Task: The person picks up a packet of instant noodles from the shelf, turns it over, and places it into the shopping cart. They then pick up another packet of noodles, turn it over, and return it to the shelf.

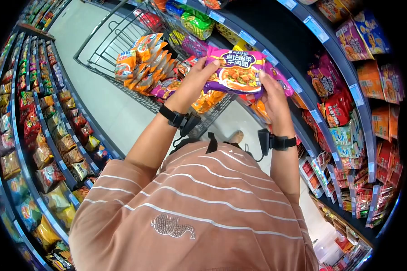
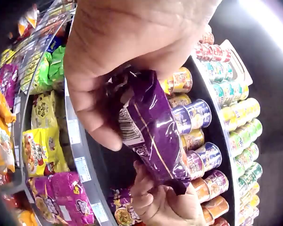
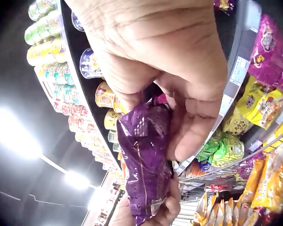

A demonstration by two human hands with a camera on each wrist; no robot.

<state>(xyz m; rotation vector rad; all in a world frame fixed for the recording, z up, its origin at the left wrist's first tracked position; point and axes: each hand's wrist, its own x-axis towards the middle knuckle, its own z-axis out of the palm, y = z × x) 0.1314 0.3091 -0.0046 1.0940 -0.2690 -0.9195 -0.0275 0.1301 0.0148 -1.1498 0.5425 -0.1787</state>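
Observation:
A purple packet of instant noodles (image 1: 236, 76) is held between both hands, its front with a picture of a noodle bowl turned up in the head view. My left hand (image 1: 195, 80) grips one end, thumb on the front and fingers behind. At the other end, my right hand (image 1: 275, 95) holds on in the same way. The left wrist view shows the packet's back (image 2: 155, 127) with a barcode near the left fingers. In the right wrist view, the shiny purple wrapper (image 3: 144, 160) hangs from the right fingers, and the left fingers wrap its far end.
A wire shopping cart (image 1: 75, 58) stands ahead, with several orange packets (image 1: 142, 63) in it. Shelves of bagged noodles (image 1: 337, 108) run along the right. Snack shelves (image 1: 40, 135) line the left, across the aisle floor (image 1: 72, 31). Cup noodles (image 2: 193, 117) fill upper shelves.

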